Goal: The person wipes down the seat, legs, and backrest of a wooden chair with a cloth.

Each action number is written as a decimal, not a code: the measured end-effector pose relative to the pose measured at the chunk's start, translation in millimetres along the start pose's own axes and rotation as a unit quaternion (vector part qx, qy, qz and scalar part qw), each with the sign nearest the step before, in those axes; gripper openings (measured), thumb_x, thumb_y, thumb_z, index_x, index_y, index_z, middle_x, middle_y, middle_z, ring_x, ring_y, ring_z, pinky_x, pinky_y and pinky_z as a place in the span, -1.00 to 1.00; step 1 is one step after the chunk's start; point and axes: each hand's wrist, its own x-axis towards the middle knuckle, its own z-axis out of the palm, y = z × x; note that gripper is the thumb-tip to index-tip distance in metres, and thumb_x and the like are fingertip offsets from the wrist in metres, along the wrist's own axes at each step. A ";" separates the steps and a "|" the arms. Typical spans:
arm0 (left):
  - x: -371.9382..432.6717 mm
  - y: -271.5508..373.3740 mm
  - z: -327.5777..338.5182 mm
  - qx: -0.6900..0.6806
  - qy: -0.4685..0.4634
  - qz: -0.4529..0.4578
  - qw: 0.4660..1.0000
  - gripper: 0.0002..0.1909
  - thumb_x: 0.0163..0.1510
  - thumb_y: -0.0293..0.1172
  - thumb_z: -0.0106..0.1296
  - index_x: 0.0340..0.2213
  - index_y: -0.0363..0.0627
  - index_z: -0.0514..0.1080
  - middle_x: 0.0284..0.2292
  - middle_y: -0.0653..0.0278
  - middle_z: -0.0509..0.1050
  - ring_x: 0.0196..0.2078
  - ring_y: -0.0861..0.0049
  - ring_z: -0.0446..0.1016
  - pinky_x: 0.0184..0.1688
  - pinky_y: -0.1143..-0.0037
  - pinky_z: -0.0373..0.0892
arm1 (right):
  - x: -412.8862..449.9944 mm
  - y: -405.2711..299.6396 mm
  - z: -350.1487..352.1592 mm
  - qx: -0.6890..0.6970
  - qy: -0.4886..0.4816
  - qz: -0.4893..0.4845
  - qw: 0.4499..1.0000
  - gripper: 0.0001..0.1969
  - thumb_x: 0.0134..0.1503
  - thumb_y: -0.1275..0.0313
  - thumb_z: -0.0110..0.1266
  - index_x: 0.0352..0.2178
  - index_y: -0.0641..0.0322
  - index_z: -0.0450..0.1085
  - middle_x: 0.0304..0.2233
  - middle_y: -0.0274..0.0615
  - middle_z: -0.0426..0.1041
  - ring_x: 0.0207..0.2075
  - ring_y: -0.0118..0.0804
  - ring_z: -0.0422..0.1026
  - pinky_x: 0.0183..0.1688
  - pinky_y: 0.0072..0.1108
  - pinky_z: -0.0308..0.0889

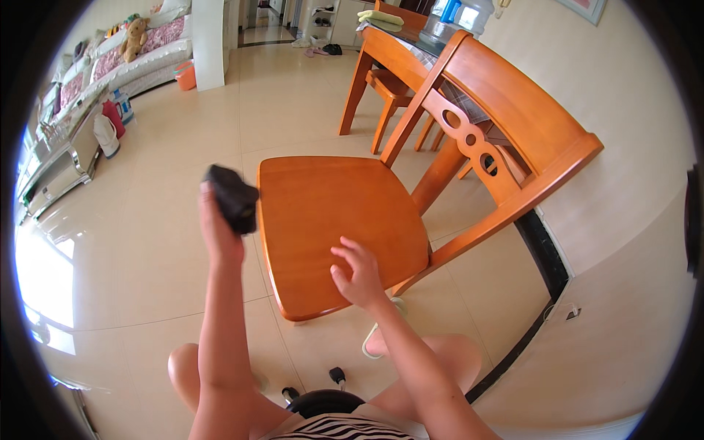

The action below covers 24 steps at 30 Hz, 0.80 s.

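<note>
Just off the left edge of a wooden chair's seat [330, 214], my left hand [223, 231] grips a crumpled black cloth item [234, 198]; what exactly it is I cannot tell. My right hand [357, 272] hovers above the front part of the seat, fingers spread and slightly curled, with nothing in it. The chair is a glossy orange-brown, and its backrest [511, 104] with a carved slat leans toward the right wall. Nothing lies on the seat.
Behind the chair stands a wooden table [385, 47] bearing a large water bottle [456, 22] and a folded towel [380, 19]. Thermos flasks [107, 132] and an orange bin [185, 76] are on the tiled floor at left. A sofa [159, 55] lines the far wall. Stool casters [337, 375] show below me.
</note>
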 end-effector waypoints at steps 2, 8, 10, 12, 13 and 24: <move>-42.2 4.6 36.7 0.053 -0.140 -0.068 0.986 -0.45 0.23 0.07 -0.23 0.03 -0.12 0.22 -0.16 0.19 0.41 -0.18 0.46 0.45 -0.17 0.47 0.43 | 0.7 3.4 -10.9 0.220 -0.003 0.076 0.973 -0.56 0.14 0.25 0.06 0.03 0.17 0.30 0.12 -0.08 0.24 0.18 -0.11 0.17 0.23 -0.28 0.01; -111.3 -21.3 52.3 0.273 -0.368 -0.130 0.879 -0.53 0.31 -0.08 -0.29 0.06 -0.19 0.20 -0.09 0.21 0.33 0.00 0.51 0.26 0.10 0.49 0.17 | 2.5 -37.2 -31.6 0.657 0.049 0.196 0.726 -0.40 0.15 0.19 0.11 0.14 0.18 0.10 0.04 -0.15 0.29 0.04 -0.29 0.30 0.03 -0.35 0.26; -111.4 -20.2 46.3 0.280 -0.422 -0.160 0.847 -0.52 0.31 -0.08 -0.30 0.05 -0.21 0.22 -0.07 0.18 0.33 0.02 0.46 0.26 0.11 0.47 0.16 | -5.2 -34.9 -42.0 0.570 0.050 0.255 0.779 -0.57 0.16 0.31 0.10 0.00 0.27 0.24 -0.16 -0.21 0.40 -0.23 -0.40 0.42 -0.19 -0.50 0.37; -102.2 -22.2 35.0 0.373 -0.480 -0.077 0.790 -0.49 0.28 -0.06 -0.24 0.05 -0.24 0.27 0.01 0.05 0.32 0.11 0.28 0.24 0.15 0.41 0.17 | -9.9 -22.6 -49.3 0.505 0.077 0.237 0.826 -0.62 0.16 0.36 0.08 -0.02 0.28 0.26 -0.16 -0.21 0.40 -0.21 -0.39 0.42 -0.18 -0.49 0.36; -98.8 -25.0 27.8 0.371 -0.486 -0.078 0.787 -0.49 0.28 -0.06 -0.24 0.05 -0.24 0.27 0.01 0.05 0.32 0.11 0.28 0.24 0.15 0.41 0.17 | -11.6 -16.4 -53.6 0.436 0.099 0.220 0.867 -0.66 0.17 0.40 0.06 -0.04 0.28 0.29 -0.16 -0.20 0.40 -0.20 -0.38 0.42 -0.17 -0.47 0.34; -122.7 -37.4 -33.7 0.791 -0.408 0.205 0.407 -0.58 0.04 -0.17 0.05 -0.18 -0.29 0.41 -0.07 0.01 0.36 0.03 0.18 0.32 -0.09 0.31 0.37 | -3.4 -6.8 5.3 -0.230 -0.013 0.199 0.953 -0.12 0.00 -0.06 -0.03 0.20 0.36 -0.02 0.23 0.35 -0.08 0.30 0.21 -0.18 0.22 0.09 -0.31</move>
